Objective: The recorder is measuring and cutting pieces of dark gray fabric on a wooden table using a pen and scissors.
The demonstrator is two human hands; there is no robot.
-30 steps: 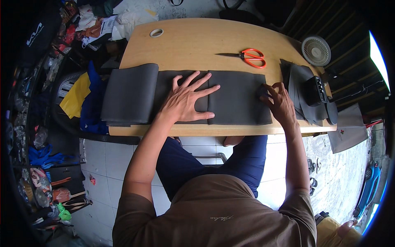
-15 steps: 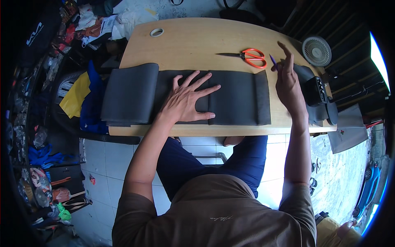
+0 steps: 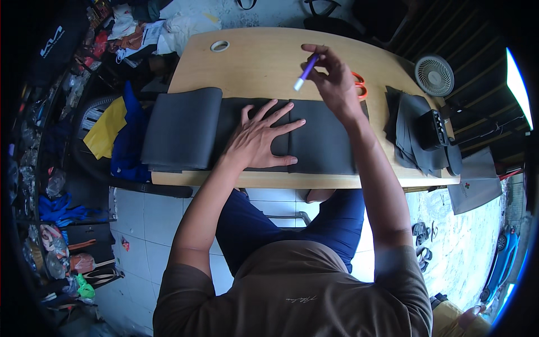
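Observation:
A long dark grey sheet of material [image 3: 323,143] lies along the near side of the wooden table. My left hand [image 3: 259,136] rests flat on it with its fingers spread, across a crease or seam line. On the left, the material is folded over into a layered stack [image 3: 182,129]. My right hand [image 3: 337,84] is raised above the sheet's far edge and holds a slim purple pen [image 3: 307,72] with a white end pointing down and toward me. Behind that hand, orange-handled scissors [image 3: 361,90] show only their handles; the blades are hidden.
A tape ring [image 3: 213,48] lies at the far left of the table [image 3: 264,62]. On the right are dark cut pieces [image 3: 409,121], a black box-shaped device [image 3: 430,130] and a round fan [image 3: 434,75]. Yellow cloth [image 3: 106,132] and blue cloth [image 3: 129,140] hang beside the left edge.
My right hand has swung left with the pen, from beside the sheet's right end to above its far edge, now covering the scissors' blades. My left hand stays put on the sheet.

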